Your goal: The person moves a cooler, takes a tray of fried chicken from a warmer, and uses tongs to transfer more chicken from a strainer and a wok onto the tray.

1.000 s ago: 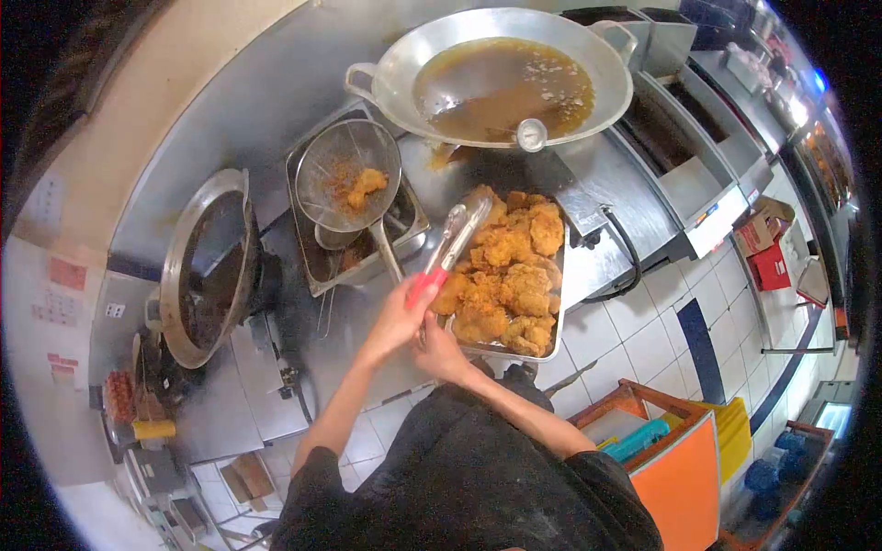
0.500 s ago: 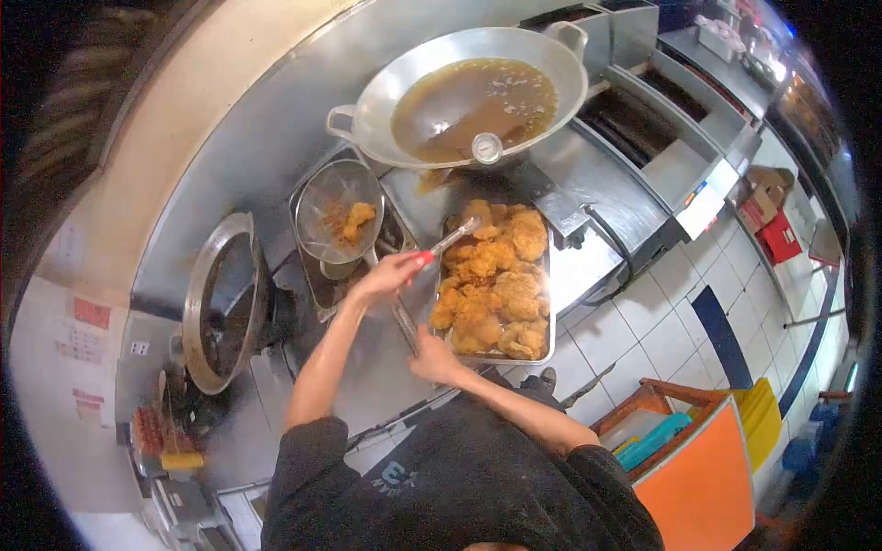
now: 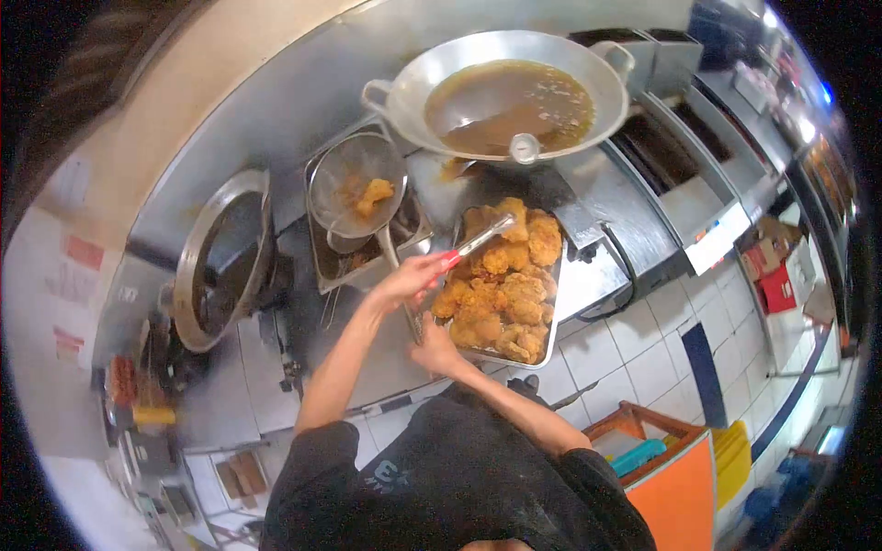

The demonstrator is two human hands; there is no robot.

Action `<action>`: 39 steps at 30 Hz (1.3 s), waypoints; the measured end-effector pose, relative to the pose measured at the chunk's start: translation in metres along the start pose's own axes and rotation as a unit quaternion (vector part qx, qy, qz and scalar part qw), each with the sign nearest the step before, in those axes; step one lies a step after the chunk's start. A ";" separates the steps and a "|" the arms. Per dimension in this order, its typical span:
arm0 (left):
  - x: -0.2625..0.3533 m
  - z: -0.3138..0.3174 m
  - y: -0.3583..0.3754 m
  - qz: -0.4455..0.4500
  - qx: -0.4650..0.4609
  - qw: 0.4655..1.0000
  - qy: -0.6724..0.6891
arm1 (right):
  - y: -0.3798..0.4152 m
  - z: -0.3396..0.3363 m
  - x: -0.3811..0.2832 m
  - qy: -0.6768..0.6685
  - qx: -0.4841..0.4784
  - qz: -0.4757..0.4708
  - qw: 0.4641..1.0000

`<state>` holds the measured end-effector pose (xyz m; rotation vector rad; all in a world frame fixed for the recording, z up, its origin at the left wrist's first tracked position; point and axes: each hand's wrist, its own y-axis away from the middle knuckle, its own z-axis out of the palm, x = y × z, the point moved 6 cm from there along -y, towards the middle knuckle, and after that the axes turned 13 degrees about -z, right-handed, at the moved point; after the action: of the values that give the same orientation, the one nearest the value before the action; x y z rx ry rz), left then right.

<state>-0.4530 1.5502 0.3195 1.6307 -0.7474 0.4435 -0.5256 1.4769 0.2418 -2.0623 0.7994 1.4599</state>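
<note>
Red-handled metal tongs [image 3: 473, 242] are held in my left hand [image 3: 412, 280], which is closed around the grip. Their tips touch a fried piece [image 3: 511, 209] at the far end of a metal tray [image 3: 554, 321] heaped with golden fried pieces [image 3: 501, 298]. Whether the tips pinch that piece is not clear. My right hand [image 3: 435, 349], beside the tray's left edge, is closed on the handle of a round mesh strainer [image 3: 344, 170]. One fried piece [image 3: 374, 196] and crumbs lie in the strainer, which is over a metal container [image 3: 323, 266].
Beyond the tray stands a large two-handled wok [image 3: 404, 106] of brown oil with a dial thermometer [image 3: 524, 148] on its rim. Another wok [image 3: 190, 285] is at the left. A black hose [image 3: 628, 275] runs right of the tray; an orange-sided cart [image 3: 675, 491] is lower right.
The view has shifted, so the wok and tray appear farther right. The tongs' tips have moved a little across the pieces at the tray's far end. Both hands keep their holds.
</note>
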 end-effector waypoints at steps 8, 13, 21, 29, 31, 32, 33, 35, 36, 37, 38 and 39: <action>-0.007 -0.046 0.001 -0.066 -0.040 0.995 -0.056 | 0.000 -0.003 -0.003 0.019 -0.004 0.022 1.000; 0.015 -0.092 0.088 0.064 0.083 0.994 -0.014 | 0.000 -0.011 -0.007 0.046 0.009 -0.005 0.999; -0.027 -0.174 0.095 0.027 0.518 0.758 -0.395 | 0.014 -0.021 -0.008 0.033 0.003 0.001 0.999; -0.004 -0.177 0.028 0.038 0.506 0.752 -0.421 | 0.015 -0.029 -0.023 0.044 -0.022 0.022 0.999; -0.021 -0.197 0.006 0.071 0.506 0.793 -0.332 | 0.020 -0.031 -0.013 0.049 -0.009 0.005 0.999; -0.026 -0.206 0.000 0.106 0.497 0.808 -0.298 | 0.021 -0.031 -0.011 0.055 -0.002 -0.021 0.998; -0.043 -0.225 -0.021 0.128 0.516 0.792 -0.301 | 0.024 -0.037 -0.023 0.024 -0.049 0.056 0.997; -0.072 -0.238 -0.039 0.085 0.428 0.892 -0.114 | 0.027 -0.034 -0.011 0.053 0.009 -0.009 0.999; -0.074 -0.224 -0.029 0.004 0.300 0.951 0.077 | 0.028 -0.036 -0.007 0.043 0.038 -0.061 0.996; -0.074 -0.214 -0.020 0.020 0.245 0.957 0.156 | 0.029 -0.041 -0.004 0.037 0.065 -0.112 0.991; -0.072 -0.203 -0.011 0.036 0.193 0.951 0.238 | 0.026 -0.049 -0.002 -0.051 0.014 -0.015 0.999; -0.069 -0.190 0.003 0.061 0.180 0.950 0.247 | 0.023 -0.058 -0.004 -0.141 -0.037 0.076 0.986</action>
<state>-0.4822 1.7499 0.3142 1.7076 -0.3988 1.0837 -0.5046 1.4216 0.2621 -1.8219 0.8112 1.8395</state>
